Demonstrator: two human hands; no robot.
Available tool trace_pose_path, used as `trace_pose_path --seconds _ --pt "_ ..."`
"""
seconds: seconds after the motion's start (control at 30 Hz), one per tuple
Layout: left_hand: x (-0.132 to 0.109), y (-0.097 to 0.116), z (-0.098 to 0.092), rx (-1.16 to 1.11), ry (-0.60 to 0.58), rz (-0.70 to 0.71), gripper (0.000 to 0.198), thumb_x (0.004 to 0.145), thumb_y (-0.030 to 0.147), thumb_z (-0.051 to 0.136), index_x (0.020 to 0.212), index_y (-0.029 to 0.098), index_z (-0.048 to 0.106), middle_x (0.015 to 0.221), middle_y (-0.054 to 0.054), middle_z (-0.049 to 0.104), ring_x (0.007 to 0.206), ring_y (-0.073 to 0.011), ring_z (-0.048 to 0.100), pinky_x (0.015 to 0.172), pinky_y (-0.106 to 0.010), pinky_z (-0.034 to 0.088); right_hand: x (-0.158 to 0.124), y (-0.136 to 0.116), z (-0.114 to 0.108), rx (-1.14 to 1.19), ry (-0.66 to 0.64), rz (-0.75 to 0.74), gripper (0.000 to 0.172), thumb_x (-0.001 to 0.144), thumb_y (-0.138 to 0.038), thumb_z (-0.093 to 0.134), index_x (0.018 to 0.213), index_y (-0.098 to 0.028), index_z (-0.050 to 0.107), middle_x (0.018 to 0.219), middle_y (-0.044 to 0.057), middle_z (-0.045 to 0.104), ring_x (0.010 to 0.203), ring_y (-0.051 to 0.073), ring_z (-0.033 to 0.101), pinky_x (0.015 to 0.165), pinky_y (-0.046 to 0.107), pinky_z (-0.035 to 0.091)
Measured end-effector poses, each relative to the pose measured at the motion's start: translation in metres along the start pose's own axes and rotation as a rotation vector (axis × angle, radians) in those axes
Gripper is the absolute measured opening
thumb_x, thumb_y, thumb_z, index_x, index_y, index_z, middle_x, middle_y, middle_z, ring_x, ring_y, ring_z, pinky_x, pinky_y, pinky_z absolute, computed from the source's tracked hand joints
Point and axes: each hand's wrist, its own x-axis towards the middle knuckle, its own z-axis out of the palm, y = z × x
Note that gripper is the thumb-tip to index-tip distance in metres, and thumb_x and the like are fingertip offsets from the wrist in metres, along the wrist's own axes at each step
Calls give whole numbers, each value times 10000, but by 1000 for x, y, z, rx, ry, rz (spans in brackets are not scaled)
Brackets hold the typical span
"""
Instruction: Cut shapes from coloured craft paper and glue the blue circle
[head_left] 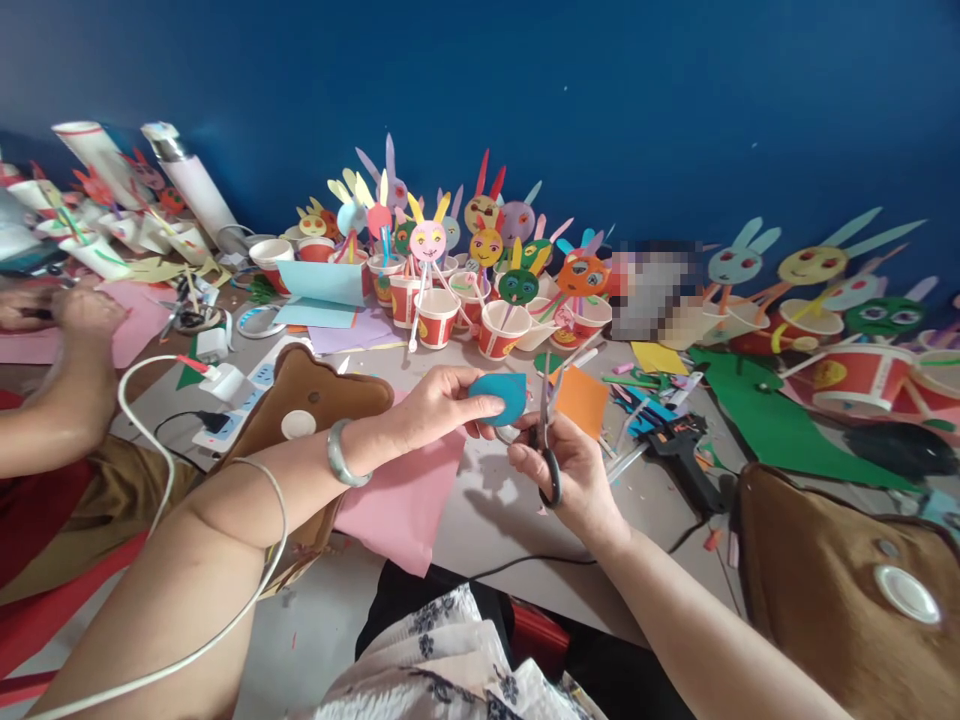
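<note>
The left hand [441, 404] pinches blue paper [507, 397] — the right hand [579, 472] grips scissors [546, 418], perhaps slightly opened — with paper cups [437, 322] beyond.

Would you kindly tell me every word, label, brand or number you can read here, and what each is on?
No text can be read.
Front middle cup: yellow mark, too small to read.
Large cup at right: yellow mark, too blurred to read.
Glue gun: any marking too small to read.
Scissors, blue paper: no lettering visible.
</note>
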Motion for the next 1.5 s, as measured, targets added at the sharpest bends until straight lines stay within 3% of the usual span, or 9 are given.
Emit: trace_pose_path --seconds 0.3,0.8,1.13,1.5 --pt "0 -1 0 -21 10 32 183 853 290 684 797 120 646 694 -24 652 617 -100 620 604 -208 510 1 -1 -1 -12 -127 26 519 732 -603 810 986 -192 621 722 9 630 616 143 553 548 264 427" --pt "-1 0 1 -1 -61 4 177 837 256 649 948 120 676 805 -28 665 662 -103 627 631 -220 526 1 -7 1 -40 -93 47 495 661 -584 864 829 -187 621 663 -1 602 566 127 500 490 242 397" --pt "-1 4 1 -18 -61 9 165 838 284 650 834 119 656 765 -28 656 639 -98 609 629 -218 514 1 -3 -1 -63 -97 47 518 664 -598 857 890 -181 647 672 7 613 585 139 521 504 242 408" --pt "-1 6 2 11 -68 2 153 850 279 647 855 126 655 740 -9 618 640 -93 566 627 -214 492 1 -6 0 -53 -90 43 507 656 -593 863 856 -182 643 667 5 611 588 139 527 510 244 415"
